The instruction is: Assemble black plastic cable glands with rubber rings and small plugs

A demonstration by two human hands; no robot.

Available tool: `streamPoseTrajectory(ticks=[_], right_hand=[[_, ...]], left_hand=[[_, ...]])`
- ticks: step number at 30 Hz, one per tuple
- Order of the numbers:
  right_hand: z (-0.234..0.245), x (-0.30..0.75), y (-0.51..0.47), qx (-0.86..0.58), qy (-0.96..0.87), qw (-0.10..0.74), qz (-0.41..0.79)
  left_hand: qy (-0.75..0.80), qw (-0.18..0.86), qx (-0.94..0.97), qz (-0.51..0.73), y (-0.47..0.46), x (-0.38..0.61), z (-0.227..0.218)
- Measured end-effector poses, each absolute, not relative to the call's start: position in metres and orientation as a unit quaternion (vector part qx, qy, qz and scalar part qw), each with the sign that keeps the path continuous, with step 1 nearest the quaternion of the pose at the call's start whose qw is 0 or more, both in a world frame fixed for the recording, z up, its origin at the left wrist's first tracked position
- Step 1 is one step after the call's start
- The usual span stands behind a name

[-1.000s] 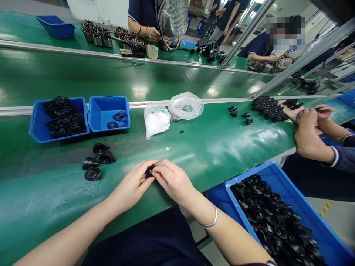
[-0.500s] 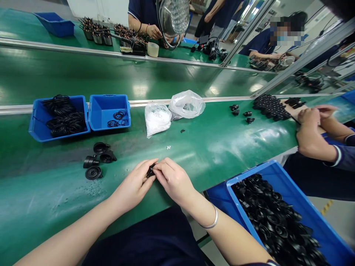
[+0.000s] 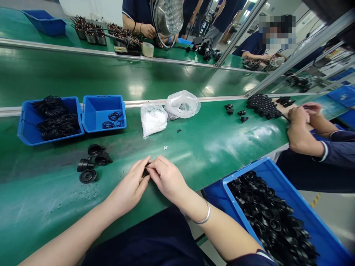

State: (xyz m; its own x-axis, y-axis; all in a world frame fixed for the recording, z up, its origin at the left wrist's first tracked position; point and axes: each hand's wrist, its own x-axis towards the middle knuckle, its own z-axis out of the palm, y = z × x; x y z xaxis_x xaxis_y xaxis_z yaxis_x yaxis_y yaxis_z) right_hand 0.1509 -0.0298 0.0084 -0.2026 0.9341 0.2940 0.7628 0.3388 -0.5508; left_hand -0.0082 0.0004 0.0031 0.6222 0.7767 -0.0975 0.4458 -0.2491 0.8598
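Between my fingers is a small black plastic part [image 3: 145, 170], mostly covered by both hands. My left hand [image 3: 132, 183] is closed around it from the left. The fingertips of my right hand [image 3: 168, 179] pinch at its right side; whether they hold a further tiny piece is hidden. Just beyond my hands lie a few tiny white pieces [image 3: 165, 147] and some tiny black pieces [image 3: 179, 131]. To the left, several round black plastic housings [image 3: 88, 176] rest on the green table [image 3: 119, 203].
Two blue bins [image 3: 104, 96] hold black rings and cords. Beside them stand a white-filled plastic bag [image 3: 153, 120] and an open clear bag [image 3: 184, 101]. A blue crate [image 3: 227, 184] of black parts is at my right. A co-worker's hands [image 3: 301, 114] work at far right.
The whole view has shifted slightly, so most things appear a little further left. Both hands stay together on the black part, with only slight finger movement.
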Motion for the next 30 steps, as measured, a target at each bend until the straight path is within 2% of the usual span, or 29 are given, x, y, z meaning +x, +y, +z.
streamPoseTrajectory(ticks=[7, 10, 13, 14, 18, 30], right_hand=[[0.005, 0.152, -0.032, -0.552, -0.768, 0.292, 0.142], [0.011, 0.175, -0.019, -0.547, -0.754, 0.328, 0.156], [0.01, 0.218, 0.006, -0.65, -0.662, 0.365, 0.072], [0.008, 0.233, 0.016, -0.685, -0.639, 0.348, 0.046], [-0.008, 0.27, 0.045, -0.72, -0.627, 0.296, 0.026], [-0.01, 0.265, 0.052, -0.705, -0.645, 0.293, 0.025]], left_hand=[[0.406, 0.488, 0.748, 0.196, 0.0, -0.01, -0.003], [0.399, 0.598, 0.658, 0.225, -0.001, -0.006, -0.006], [0.376, 0.7, 0.561, 0.233, 0.0, -0.002, -0.003], [0.375, 0.71, 0.549, 0.231, 0.0, -0.001, -0.001], [0.378, 0.711, 0.548, 0.225, 0.001, 0.0, 0.004], [0.383, 0.739, 0.508, 0.224, 0.004, -0.001, 0.004]])
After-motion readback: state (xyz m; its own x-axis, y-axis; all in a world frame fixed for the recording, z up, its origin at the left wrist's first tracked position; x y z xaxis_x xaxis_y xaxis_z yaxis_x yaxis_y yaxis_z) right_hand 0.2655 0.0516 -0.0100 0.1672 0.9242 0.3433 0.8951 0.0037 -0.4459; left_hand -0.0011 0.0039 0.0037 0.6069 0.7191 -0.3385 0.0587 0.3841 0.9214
